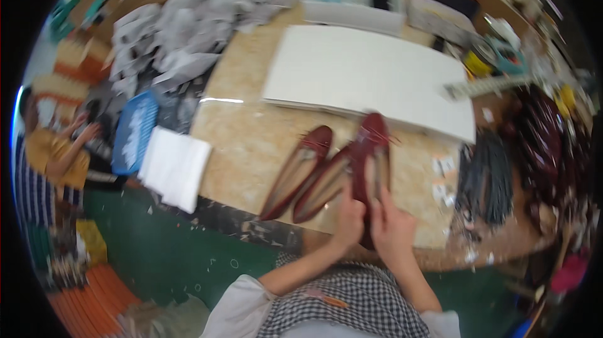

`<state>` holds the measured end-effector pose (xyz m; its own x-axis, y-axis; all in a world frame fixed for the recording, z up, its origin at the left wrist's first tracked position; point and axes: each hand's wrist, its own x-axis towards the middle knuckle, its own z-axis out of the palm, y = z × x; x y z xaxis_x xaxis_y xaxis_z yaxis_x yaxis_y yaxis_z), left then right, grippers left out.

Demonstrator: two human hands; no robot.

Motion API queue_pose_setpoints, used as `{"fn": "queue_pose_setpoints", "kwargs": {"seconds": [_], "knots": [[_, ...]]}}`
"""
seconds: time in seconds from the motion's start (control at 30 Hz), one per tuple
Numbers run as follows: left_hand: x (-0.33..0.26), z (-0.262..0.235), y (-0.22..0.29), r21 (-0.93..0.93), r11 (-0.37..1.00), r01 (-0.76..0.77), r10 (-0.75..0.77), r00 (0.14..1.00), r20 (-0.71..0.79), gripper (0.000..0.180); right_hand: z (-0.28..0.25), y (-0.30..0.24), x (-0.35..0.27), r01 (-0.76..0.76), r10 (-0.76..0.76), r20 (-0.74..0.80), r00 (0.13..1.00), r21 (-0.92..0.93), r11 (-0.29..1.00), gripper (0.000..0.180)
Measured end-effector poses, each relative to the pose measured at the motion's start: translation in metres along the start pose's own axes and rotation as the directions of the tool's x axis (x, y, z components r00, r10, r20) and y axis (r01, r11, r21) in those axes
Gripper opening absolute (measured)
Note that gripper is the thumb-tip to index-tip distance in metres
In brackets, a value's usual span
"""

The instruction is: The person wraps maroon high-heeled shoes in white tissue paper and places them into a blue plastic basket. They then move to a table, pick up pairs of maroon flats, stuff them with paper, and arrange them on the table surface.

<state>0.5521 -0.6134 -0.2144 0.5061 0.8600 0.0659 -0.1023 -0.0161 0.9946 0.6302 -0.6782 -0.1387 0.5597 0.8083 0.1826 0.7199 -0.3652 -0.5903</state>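
Note:
Between my two hands is a dark red ballet flat, toe pointing away from me and a small bow near the toe. My left hand grips its left side near the heel, fingers closed. On the other side, my right hand is closed on the heel end, with a finger along the inner edge. Just left of it, another dark red flat lies on the marble-patterned table, its toe partly covered by the held shoe. A further red flat lies beside that one.
A stack of large white sheets spans the table beyond the shoes. Dark strips and a glossy maroon bundle lie right. Crumpled grey paper, white sheets and a blue basket are left. A seated person is far left.

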Motion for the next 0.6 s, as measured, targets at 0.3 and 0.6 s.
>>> {"fn": "queue_pose_setpoints", "kwargs": {"seconds": [0.3, 0.6], "knots": [[0.021, -0.104, 0.063, 0.904, 0.301, -0.304, 0.02, 0.95, 0.312, 0.062, -0.083, 0.07, -0.017, -0.293, 0.375, -0.114, 0.92, 0.435, 0.851, 0.034], [0.101, -0.154, 0.089, 0.805, 0.546, -0.231, -0.086, 0.941, 0.328, 0.018, -0.069, 0.061, -0.003, -0.145, 0.147, 0.189, 0.971, -0.027, 0.989, 0.031]]}}
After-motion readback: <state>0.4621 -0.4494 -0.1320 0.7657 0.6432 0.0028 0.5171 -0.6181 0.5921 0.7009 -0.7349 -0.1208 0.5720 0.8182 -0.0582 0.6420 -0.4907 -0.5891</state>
